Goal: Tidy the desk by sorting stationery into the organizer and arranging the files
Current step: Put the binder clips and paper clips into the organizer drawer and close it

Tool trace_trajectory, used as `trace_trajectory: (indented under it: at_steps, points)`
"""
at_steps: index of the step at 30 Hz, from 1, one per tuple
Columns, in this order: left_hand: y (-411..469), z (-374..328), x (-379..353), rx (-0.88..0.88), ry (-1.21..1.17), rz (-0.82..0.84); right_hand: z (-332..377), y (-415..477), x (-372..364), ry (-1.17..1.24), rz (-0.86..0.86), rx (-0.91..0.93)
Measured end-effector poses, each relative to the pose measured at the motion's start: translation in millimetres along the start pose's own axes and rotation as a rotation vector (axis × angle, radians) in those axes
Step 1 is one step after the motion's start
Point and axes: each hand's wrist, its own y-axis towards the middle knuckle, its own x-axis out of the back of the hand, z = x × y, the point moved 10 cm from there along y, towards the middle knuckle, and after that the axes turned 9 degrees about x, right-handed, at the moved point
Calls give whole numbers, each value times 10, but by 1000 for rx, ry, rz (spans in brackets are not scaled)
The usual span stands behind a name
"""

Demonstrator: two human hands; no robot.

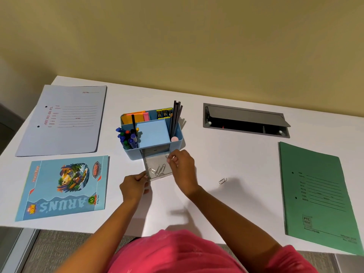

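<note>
Pinched in the fingertips of the R hand (180,164) is a small paper clip (169,157), held just over the clear drawer (157,163). L hand (134,184) grips the drawer's front left corner, thumb & fingers curled on it. Drawer is pulled out of the blue organizer (136,155) & lies on the white desk (236,160). A few loose clips (158,170) lie inside the drawer. One lone clip (223,181) lies on the desk, right of the R hand & apart from it.

Organizer holds pens (126,136) at its left, black pencils (176,119) standing at its right, a blue pad (152,133) in the middle & orange notes (130,117) at the back.

Grey file (63,119) lies at the far left, w/ a blue notebook (63,188) in front of it. Green file (319,194) lies at the far right. Grey hatch (246,120) in the desk stands open behind.
</note>
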Motion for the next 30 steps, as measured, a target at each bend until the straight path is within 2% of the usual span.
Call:
trace_trajectory:
  at_steps: [7,13,19,24,30]
  points:
    - [6,7,-3,13,-15,20,-116,-29,70,-9,-27,8]
    - [-41,-23,-41,25,-102,78,-767,-382,585,-46,-149,27]
    - [-67,-29,-78,37,-142,112,-1452,-791,860,-377,-68,-108]
    - [-76,-30,-67,30,-134,102,-1565,-849,891,-489,2,-138]
    - [-86,-45,-78,22,-130,110,-1785,-753,824,-353,25,-310]
